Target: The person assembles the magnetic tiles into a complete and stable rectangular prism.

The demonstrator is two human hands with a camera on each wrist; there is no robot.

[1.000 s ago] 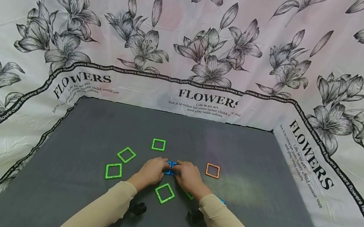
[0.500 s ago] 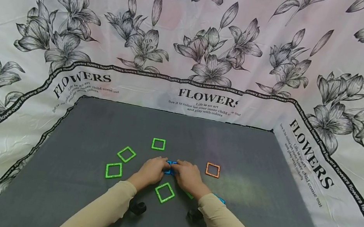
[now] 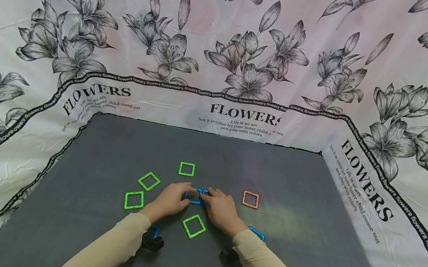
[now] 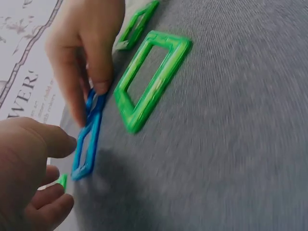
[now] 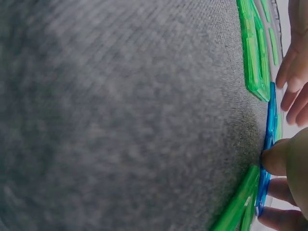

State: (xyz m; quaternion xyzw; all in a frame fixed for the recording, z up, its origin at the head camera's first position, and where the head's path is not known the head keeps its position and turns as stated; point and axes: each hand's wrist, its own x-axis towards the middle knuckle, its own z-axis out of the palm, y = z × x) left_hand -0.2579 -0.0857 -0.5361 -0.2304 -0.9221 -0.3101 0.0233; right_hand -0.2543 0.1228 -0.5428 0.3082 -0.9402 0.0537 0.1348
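Two blue hollow square tiles, like magnetic building tiles, lie edge to edge on the dark table between the hands. The left blue tile [image 4: 94,144] shows most of its frame; the right blue tile [image 3: 205,192] is partly covered by fingers. My right hand [image 3: 222,208] pinches the right blue tile between thumb and fingers. My left hand [image 3: 169,199] is beside the left tile, fingers loosely bent and holding nothing; its thumb is close to the tile's edge in the left wrist view. A green square tile [image 3: 184,228] lies just in front of the pair.
Green square tiles lie at the left [image 3: 126,201], further back [image 3: 140,181] and behind the hands [image 3: 187,163]. An orange square tile [image 3: 251,193] sits to the right. Other blue tiles peek out beside the right sleeve [image 3: 257,233] and left wrist [image 3: 157,232].
My left hand has let go of the left blue tile and moved a little left and toward me, uncovering more of it. My right hand stays nearly in place.
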